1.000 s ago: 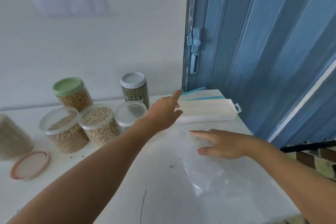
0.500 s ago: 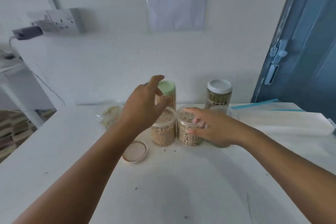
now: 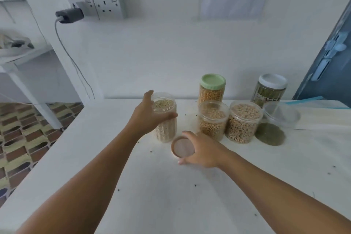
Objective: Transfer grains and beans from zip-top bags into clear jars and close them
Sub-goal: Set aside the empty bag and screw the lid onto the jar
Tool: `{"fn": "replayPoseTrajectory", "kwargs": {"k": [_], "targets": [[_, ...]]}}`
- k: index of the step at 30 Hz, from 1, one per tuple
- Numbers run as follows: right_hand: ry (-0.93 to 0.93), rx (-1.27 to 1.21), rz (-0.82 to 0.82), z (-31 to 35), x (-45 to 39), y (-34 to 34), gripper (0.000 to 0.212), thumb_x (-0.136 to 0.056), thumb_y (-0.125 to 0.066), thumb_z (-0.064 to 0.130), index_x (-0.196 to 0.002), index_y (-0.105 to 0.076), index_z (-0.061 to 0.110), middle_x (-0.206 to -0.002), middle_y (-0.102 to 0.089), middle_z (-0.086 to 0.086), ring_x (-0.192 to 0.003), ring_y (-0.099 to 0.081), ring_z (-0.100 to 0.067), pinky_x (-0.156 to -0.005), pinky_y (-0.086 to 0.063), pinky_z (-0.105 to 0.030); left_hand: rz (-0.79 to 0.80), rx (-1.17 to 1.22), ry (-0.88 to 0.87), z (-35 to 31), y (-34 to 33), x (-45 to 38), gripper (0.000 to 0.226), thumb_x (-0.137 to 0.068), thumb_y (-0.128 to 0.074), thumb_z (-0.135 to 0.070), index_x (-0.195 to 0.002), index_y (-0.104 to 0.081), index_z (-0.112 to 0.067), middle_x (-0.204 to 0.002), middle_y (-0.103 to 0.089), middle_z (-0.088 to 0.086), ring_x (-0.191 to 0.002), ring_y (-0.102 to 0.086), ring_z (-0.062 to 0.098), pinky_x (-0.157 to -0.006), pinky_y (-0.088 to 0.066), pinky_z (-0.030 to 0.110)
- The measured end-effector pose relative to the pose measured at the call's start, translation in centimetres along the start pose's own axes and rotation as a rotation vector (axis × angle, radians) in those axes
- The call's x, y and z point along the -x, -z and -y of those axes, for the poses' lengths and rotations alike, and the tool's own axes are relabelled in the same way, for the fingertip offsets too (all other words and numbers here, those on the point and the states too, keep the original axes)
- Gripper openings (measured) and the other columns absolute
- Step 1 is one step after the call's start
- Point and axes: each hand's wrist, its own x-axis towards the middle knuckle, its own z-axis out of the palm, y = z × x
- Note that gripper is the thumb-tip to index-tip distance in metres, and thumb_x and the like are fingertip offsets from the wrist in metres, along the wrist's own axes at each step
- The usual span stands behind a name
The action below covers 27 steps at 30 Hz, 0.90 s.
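On the left, a black charger (image 3: 69, 15) is sitting in the wall socket (image 3: 98, 4) above the white table (image 3: 171, 195). The left hand (image 3: 146, 118) is wrapping its fingers and thumb around a tall open jar (image 3: 165, 118) full of pale grain, which is standing upright on the table. Just beside the foot of this jar, a pink lid (image 3: 182, 146) is lying with its inside facing up, and the right hand (image 3: 202, 151) is grasping it by the rim. To the right, two short open jars of beans (image 3: 212, 119) (image 3: 244, 122) are standing next to each other. Behind them, a jar with a green lid (image 3: 212, 87) and a jar with a white lid (image 3: 270, 90) are standing closed near the wall. Further right, one more clear jar (image 3: 275, 125) with dark green grain at the bottom is tilting beside some flat zip-top bags (image 3: 326, 114).
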Motion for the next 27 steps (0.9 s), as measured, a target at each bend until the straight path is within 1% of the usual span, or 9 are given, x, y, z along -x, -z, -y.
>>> {"fn": "replayPoseTrajectory", "kwargs": {"k": [2, 6, 10, 13, 18, 20, 22, 23, 27], "targets": [[-0.023, 0.008, -0.010, -0.2, -0.3, -0.7, 0.116, -0.063, -0.068, 0.085, -0.159, -0.018, 0.042, -0.154, -0.045, -0.001, -0.141, -0.043, -0.029, -0.106, -0.046, -0.048, -0.019, 0.021, -0.016, 0.5, -0.1, -0.1, 0.119, -0.066, -0.093, -0.060, -0.159, -0.024, -0.035, -0.145, -0.052, 0.001, -0.129, -0.054, 0.021, -0.102, -0.050, 0.037], [-0.016, 0.000, -0.101, -0.5, 0.0, -1.4, 0.106, -0.077, -0.075, 0.067, -0.160, -0.014, 0.040, -0.153, -0.044, 0.000, -0.139, -0.043, -0.025, -0.103, -0.047, -0.043, -0.018, 0.039, -0.038, 0.6, -0.2, -0.2, 0.111, -0.068, -0.094, -0.054, -0.156, -0.028, -0.034, -0.133, -0.051, -0.006, -0.123, -0.055, 0.019, -0.094, -0.051, 0.034], [0.024, -0.105, -0.211, -0.2, 0.8, -0.5, 0.108, -0.082, -0.079, 0.055, -0.162, -0.011, 0.033, -0.157, -0.035, 0.000, -0.141, -0.040, -0.019, -0.106, -0.041, -0.034, -0.008, 0.013, -0.049, 0.7, 0.0, -0.3, 0.110, -0.069, -0.093, -0.055, -0.155, -0.029, -0.034, -0.132, -0.046, -0.007, -0.124, -0.051, 0.019, -0.099, -0.049, 0.037], [0.048, -0.171, -0.298, 0.5, 1.3, 1.0, 0.113, -0.079, -0.082, 0.054, -0.163, -0.010, 0.030, -0.165, -0.026, 0.002, -0.149, -0.030, -0.017, -0.113, -0.034, -0.033, 0.024, -0.015, -0.078, 0.9, 0.2, -0.5, 0.111, -0.070, -0.095, -0.050, -0.156, -0.027, -0.032, -0.132, -0.047, -0.005, -0.123, -0.051, 0.019, -0.098, -0.049, 0.036], [0.065, -0.234, -0.370, 1.6, 1.4, 4.1, 0.120, -0.074, -0.084, 0.052, -0.162, -0.003, 0.037, -0.162, -0.030, 0.000, -0.141, -0.038, -0.020, -0.096, -0.045, -0.029, 0.110, -0.017, -0.108, 1.5, 1.0, -1.2, 0.116, -0.062, -0.100, -0.050, -0.152, -0.028, -0.036, -0.136, -0.049, -0.001, -0.123, -0.059, 0.024, -0.106, -0.052, 0.045], [0.085, -0.240, -0.405, 2.1, 1.4, 5.4, 0.121, -0.073, -0.084, 0.058, -0.162, -0.005, 0.036, -0.163, -0.030, 0.000, -0.142, -0.039, -0.019, -0.099, -0.049, -0.031, 0.123, -0.012, -0.115, 1.6, 1.1, -1.3, 0.115, -0.062, -0.100, -0.047, -0.151, -0.029, -0.037, -0.137, -0.050, 0.000, -0.121, -0.060, 0.024, -0.103, -0.053, 0.044], [0.118, -0.232, -0.442, 2.8, 0.9, 6.6, 0.120, -0.074, -0.083, 0.061, -0.162, -0.008, 0.032, -0.163, -0.030, 0.002, -0.145, -0.036, -0.018, -0.113, -0.043, -0.039, 0.123, -0.009, -0.125, 1.7, 1.1, -1.4, 0.114, -0.062, -0.100, -0.046, -0.151, -0.030, -0.037, -0.137, -0.049, -0.001, -0.121, -0.060, 0.024, -0.103, -0.054, 0.044], [0.129, -0.240, -0.447, 3.2, 0.5, 7.2, 0.118, -0.075, -0.083, 0.059, -0.163, -0.010, 0.029, -0.161, -0.032, 0.002, -0.145, -0.037, -0.016, -0.115, -0.040, -0.040, 0.126, -0.008, -0.131, 1.8, 1.1, -1.5, 0.114, -0.063, -0.100, -0.045, -0.151, -0.029, -0.037, -0.137, -0.049, -0.001, -0.122, -0.059, 0.023, -0.103, -0.053, 0.043], [0.141, -0.356, -0.436, 5.2, -1.6, 9.1, 0.102, -0.079, -0.085, 0.050, -0.159, -0.028, 0.025, -0.151, -0.042, 0.009, -0.138, -0.043, -0.012, -0.108, -0.042, -0.037, 0.145, 0.001, -0.150, 1.9, 1.1, -1.7, 0.113, -0.067, -0.098, -0.041, -0.155, -0.027, -0.034, -0.134, -0.046, -0.003, -0.125, -0.054, 0.020, -0.099, -0.048, 0.035]]}}
